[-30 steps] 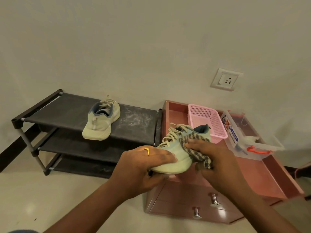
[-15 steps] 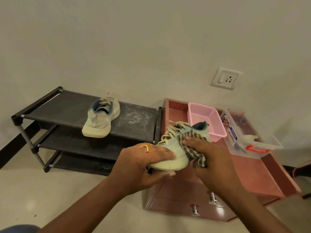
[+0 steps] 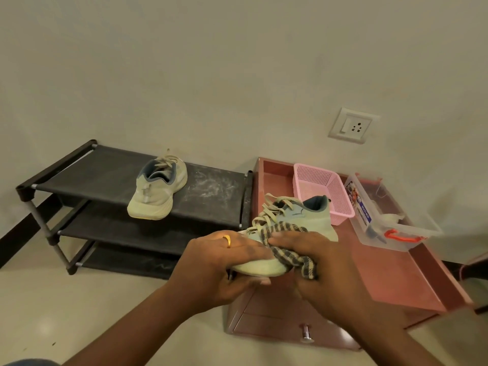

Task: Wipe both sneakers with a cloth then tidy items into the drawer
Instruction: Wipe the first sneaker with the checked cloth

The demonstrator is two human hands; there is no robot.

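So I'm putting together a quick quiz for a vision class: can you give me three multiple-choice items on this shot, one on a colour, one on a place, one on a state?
1. The basket on the cabinet is: A blue, B pink, C green.
2. The sneaker not in hand sits: A on the top shelf of the shoe rack, B on its bottom shelf, C in the basket.
3. The right hand: A hangs empty, B grips the striped cloth against the held sneaker, C rests flat on the cabinet.

Answers:
1 B, its mesh walls are pink.
2 A, it lies on the rack's top tier.
3 B, its fingers curl round the cloth on the shoe's side.
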